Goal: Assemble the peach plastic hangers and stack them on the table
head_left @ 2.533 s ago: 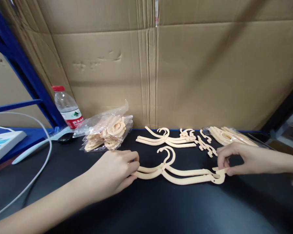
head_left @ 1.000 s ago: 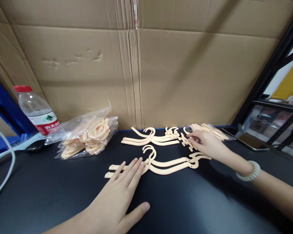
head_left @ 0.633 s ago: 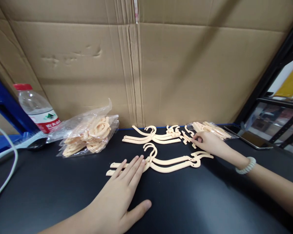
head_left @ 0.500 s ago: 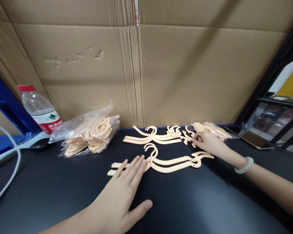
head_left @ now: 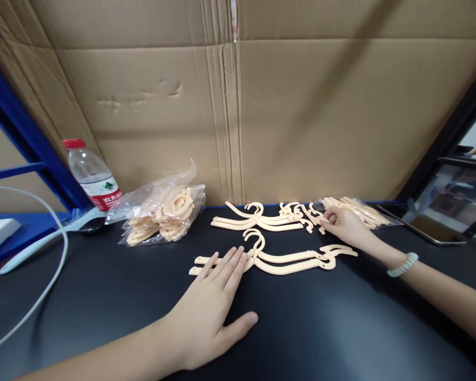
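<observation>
My left hand (head_left: 214, 307) lies flat with its fingers out, over the left arms of beige plastic clothes hanger parts (head_left: 289, 269). These parts lie side by side, their curved hooks pointing up and away, with small curved pieces (head_left: 329, 261) at the right ends. Behind them rests another group of hanger parts (head_left: 280, 228). At the back right, my right hand (head_left: 347, 228) is closed in a pinch among loose small hook pieces (head_left: 310, 212). One small beige hook piece (head_left: 321, 230) shows just below its fingertips, which partly hide it.
A clear bag of beige hanger parts (head_left: 162, 214) sits at the back left, near a water bottle (head_left: 97, 180). Another bag of slim parts (head_left: 360, 211) and a phone-like device (head_left: 428, 227) are at the back right. A white cable (head_left: 65, 254) curves along the left. Cardboard (head_left: 162, 121) stands behind.
The whole view has shifted, so things appear farther right. My left hand stays flat on the hanger parts. My right hand remains pinched among the small pieces, with its fingers slightly changed.
</observation>
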### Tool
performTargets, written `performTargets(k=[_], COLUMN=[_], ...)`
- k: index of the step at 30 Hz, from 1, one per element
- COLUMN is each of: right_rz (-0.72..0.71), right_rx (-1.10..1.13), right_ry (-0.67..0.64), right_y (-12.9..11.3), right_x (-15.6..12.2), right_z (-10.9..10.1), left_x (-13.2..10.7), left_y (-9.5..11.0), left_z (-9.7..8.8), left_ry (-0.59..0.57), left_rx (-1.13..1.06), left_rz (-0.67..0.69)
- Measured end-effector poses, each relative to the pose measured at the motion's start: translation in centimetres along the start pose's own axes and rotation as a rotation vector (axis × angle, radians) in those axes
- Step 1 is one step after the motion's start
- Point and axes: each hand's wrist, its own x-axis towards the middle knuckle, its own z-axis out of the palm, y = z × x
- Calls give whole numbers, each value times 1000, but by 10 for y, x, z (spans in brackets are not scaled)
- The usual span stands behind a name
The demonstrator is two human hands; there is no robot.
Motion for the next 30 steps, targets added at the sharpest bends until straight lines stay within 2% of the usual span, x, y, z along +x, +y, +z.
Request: performTargets(k=[4,9,13,16,18,25,30], right_rz=[34,77,110,128,158,170,162], right_rx=[176,448,814,925,935,922,1007], right_ry=[18,8,-139,-228,-239,-214,-188], right_y=[-4,-20,-28,-27,-25,-33,-40], right_x=[0,-4,-9,-11,-12,-18,-19], right_z=[-6,-16,-17,-14,-13,-17,-22], left_x=[1,21,50,68,77,89,82], left_y=[-6,-27,-58,-79,-86,-84,-79], left_z=[-4,-23,-33,-32,-29,-27,-34], left_ry=[-16,114,145,126,100,115,223], left_rx=[-55,-50,-5,9,7,-66,-186], left_rz=[48,-8,-84,-89,-80,-82,-119])
